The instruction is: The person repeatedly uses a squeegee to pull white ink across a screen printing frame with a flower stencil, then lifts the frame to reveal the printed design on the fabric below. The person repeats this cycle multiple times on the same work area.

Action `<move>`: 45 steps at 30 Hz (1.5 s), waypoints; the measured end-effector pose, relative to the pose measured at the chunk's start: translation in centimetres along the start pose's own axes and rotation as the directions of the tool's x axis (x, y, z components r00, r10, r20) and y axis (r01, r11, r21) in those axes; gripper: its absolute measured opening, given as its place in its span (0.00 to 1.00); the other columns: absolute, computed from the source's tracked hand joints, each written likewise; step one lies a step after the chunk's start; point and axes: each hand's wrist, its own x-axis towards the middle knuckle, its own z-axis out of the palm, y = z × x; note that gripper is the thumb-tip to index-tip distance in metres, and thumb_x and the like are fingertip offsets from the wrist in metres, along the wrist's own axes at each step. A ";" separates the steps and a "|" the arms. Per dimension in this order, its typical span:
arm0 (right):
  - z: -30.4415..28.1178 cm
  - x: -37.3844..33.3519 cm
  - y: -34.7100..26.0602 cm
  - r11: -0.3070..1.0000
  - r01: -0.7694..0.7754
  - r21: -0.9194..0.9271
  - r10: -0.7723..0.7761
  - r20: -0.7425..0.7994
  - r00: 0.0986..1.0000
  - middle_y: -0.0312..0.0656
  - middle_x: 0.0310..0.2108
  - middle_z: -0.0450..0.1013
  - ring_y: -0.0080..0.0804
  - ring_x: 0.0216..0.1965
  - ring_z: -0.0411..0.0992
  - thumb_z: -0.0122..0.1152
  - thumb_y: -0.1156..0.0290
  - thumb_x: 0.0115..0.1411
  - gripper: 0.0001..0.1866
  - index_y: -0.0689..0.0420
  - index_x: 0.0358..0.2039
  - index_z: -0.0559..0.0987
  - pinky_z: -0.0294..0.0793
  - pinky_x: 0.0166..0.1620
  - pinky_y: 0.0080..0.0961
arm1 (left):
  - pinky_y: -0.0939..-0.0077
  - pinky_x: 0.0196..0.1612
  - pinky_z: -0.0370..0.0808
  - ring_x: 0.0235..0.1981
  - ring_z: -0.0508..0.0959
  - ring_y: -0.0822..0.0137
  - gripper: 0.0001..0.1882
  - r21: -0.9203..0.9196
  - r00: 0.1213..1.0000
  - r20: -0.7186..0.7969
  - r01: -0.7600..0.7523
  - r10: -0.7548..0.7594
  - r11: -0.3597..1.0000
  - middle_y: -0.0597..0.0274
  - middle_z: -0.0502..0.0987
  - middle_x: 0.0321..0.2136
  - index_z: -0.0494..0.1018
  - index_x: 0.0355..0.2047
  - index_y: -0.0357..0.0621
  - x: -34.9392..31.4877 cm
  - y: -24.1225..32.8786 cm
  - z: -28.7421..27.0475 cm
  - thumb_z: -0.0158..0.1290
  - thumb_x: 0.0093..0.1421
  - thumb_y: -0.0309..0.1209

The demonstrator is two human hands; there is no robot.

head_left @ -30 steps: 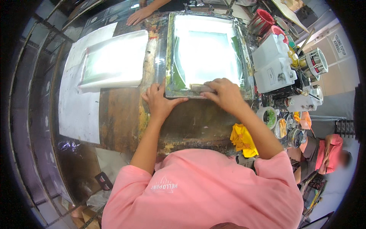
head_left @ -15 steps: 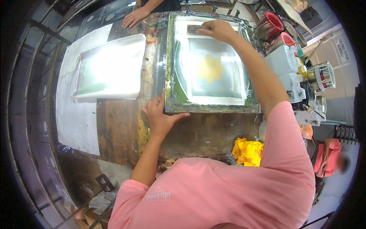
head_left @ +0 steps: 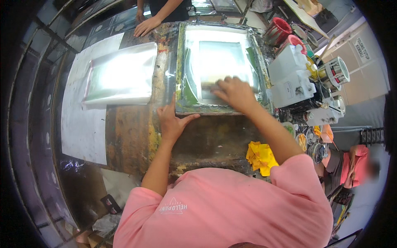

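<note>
Watching remotely, I find white jugs (head_left: 285, 93) crowding the screen (head_left: 179, 78) on its right, and another person's hand (head_left: 148, 26) at the top of the desk (head_left: 128, 134). At picture centre, the scraper (head_left: 208, 86) lies lengthwise left to right, the right hand (head_left: 236, 94) clamping it between fingers; the left hand (head_left: 170, 120) spreads its fingers at the screen's lower-left corner.

Sheets (head_left: 120, 76) L of screen (head_left: 221, 58), cans (head_left: 278, 33) R

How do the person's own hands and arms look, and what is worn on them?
The left hand and right hand look bare: no gloves, watch or bracelet are visible. The forearms are uncovered too, below short, loose pink sleeves.
</note>
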 end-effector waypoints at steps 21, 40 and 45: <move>-21.5 9.9 0.1 0.998 0.016 -0.066 -0.054 -0.633 0.772 0.56 0.25 0.80 0.55 0.31 0.81 0.54 0.47 0.63 0.29 0.62 0.23 0.84 0.73 0.44 0.49 | 0.30 0.74 0.45 0.78 0.52 0.42 0.60 0.572 0.968 0.237 -0.073 -0.079 0.817 0.32 0.55 0.75 0.57 0.75 0.30 1.5 3.5 0.1 0.56 0.62 0.71; -21.8 10.4 -0.1 0.998 -0.063 -0.020 0.042 -0.531 0.846 0.57 0.28 0.81 0.55 0.36 0.81 0.58 0.46 0.63 0.29 0.62 0.25 0.85 0.72 0.46 0.51 | 0.33 0.75 0.49 0.73 0.66 0.44 0.28 0.261 0.988 -0.137 0.101 -0.067 0.960 0.50 0.76 0.65 0.74 0.65 0.45 13.3 -9.8 -9.8 0.60 0.67 0.37; -20.7 10.3 0.3 0.994 -0.027 -0.106 -0.043 -0.609 0.792 0.53 0.35 0.83 0.54 0.39 0.81 0.60 0.46 0.66 0.26 0.59 0.38 0.87 0.74 0.49 0.49 | 0.21 0.73 0.42 0.78 0.54 0.37 0.35 0.300 0.981 -0.092 0.192 -0.172 0.934 0.44 0.63 0.74 0.66 0.73 0.53 15.9 -19.4 -12.4 0.58 0.68 0.46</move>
